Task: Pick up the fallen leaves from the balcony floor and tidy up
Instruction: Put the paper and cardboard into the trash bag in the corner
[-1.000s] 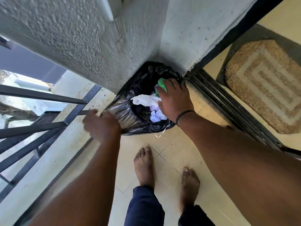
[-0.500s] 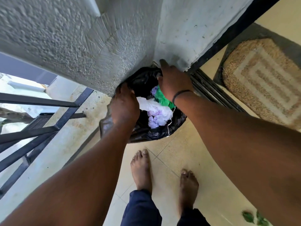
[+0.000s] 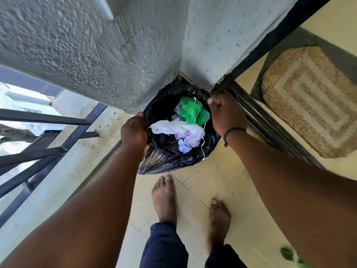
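A black rubbish bag (image 3: 164,157) stands open in the corner where two grey walls meet. Inside lie a crumpled green plastic bag (image 3: 193,112), a white plastic bag (image 3: 173,127) and pale purple paper scraps (image 3: 184,145). My left hand (image 3: 133,131) grips the bag's left rim with curled fingers. My right hand (image 3: 226,114) is at the bag's right rim, fingers blurred and partly curled over the edge. Green leaves (image 3: 289,257) lie on the tiled floor at the lower right, partly behind my right forearm.
A dark metal railing (image 3: 48,136) on a concrete ledge runs along the left. A sliding-door track (image 3: 258,120) and a woven doormat (image 3: 309,101) are to the right. My bare feet (image 3: 164,198) stand on beige tiles just before the bag.
My left hand slid from over the bag's contents to the left rim. My right hand shifted to the right rim, spreading the mouth wider; the green bag is now uncovered.
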